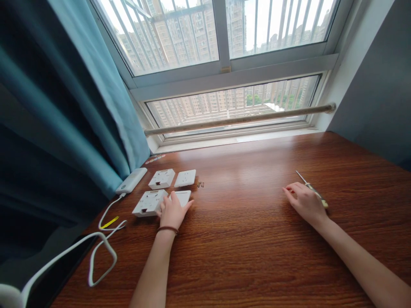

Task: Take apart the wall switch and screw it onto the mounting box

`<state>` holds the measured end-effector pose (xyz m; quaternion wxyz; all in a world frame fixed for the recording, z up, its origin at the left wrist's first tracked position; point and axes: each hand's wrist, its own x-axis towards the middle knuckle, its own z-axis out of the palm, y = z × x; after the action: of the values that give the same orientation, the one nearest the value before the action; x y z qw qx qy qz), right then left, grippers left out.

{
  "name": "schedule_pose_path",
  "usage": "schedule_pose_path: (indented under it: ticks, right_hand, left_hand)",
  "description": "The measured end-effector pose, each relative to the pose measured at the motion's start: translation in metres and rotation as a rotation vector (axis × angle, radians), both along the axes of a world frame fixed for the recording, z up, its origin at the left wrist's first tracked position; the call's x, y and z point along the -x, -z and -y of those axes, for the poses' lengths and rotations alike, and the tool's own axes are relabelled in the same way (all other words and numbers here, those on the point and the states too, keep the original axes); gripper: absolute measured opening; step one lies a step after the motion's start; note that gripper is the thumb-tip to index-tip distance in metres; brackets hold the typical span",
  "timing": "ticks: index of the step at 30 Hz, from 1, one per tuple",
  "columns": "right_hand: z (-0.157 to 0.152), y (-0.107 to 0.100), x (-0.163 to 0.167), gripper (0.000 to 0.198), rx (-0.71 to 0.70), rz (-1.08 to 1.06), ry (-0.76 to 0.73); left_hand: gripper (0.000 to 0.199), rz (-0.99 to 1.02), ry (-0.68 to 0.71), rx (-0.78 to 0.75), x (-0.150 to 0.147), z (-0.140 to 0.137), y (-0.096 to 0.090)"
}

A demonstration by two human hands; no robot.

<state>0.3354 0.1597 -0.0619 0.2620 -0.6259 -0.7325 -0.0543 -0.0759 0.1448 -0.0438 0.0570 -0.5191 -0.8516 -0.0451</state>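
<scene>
The near white plate (183, 196) lies on the brown bench (240, 239), just right of the near white box (149, 202). The left hand (172, 212) is on top of these two, with its fingers at the box and plate and its thumb stuck out to the right. Its grip looks wide, but I cannot tell if it is holding the plate or just touching it. A thin dark band (167, 229) goes around that wrist. Just behind the near box sits the far white box (161, 179), and the far white plate (185, 178) lies to the right of it. A few tiny screws (201, 184) lie close to the right side of the far plate. Well apart, on the right side of the bench, is the right hand (306, 203). Its grip is loose and partly open, with the fingers a bit bent. A screwdriver (313, 189) lies right beside it, with its thin tip pointing to the window (180, 38). On the left, a white gadget (131, 181) has a white cord (64, 251) plugged in, and a yellow tag (110, 222) is by the cord. A blue curtain (96, 85) hangs behind the gadget. A long pole (244, 121) goes across the low part of the window.
</scene>
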Motion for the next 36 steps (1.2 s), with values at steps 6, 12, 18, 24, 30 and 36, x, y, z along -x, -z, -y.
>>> schedule_pose_path:
  ticks: [6, 12, 18, 24, 30, 36]
  right_hand:
    - [-0.001, 0.000, -0.004, 0.026, 0.013, -0.053, 0.014]
    - [0.005, -0.007, 0.006, 0.028, 0.062, -0.261, -0.128]
    - [0.021, -0.002, 0.045, 0.028, 0.351, -0.752, -0.346]
    - [0.045, 0.004, 0.084, 0.039, 0.848, -1.340, -0.589]
    - [0.055, 0.000, 0.091, 0.036, 0.927, -1.354, -0.651]
    - [0.052, 0.003, 0.089, 0.033, 0.925, -1.405, -0.621]
  left_hand:
    - [0.066, 0.103, -0.015, 0.074, 0.002, 0.000, -0.005]
    - [0.064, 0.113, 0.023, 0.015, -0.003, -0.001, -0.009]
    - [0.061, 0.316, 0.338, -0.176, -0.044, 0.007, -0.002]
    - [0.057, 0.565, 0.709, -0.270, -0.103, 0.036, 0.003]
    - [0.068, 0.658, 0.889, -0.247, -0.130, 0.056, 0.000]
    - [0.069, 0.684, 0.881, -0.221, -0.133, 0.058, 0.004]
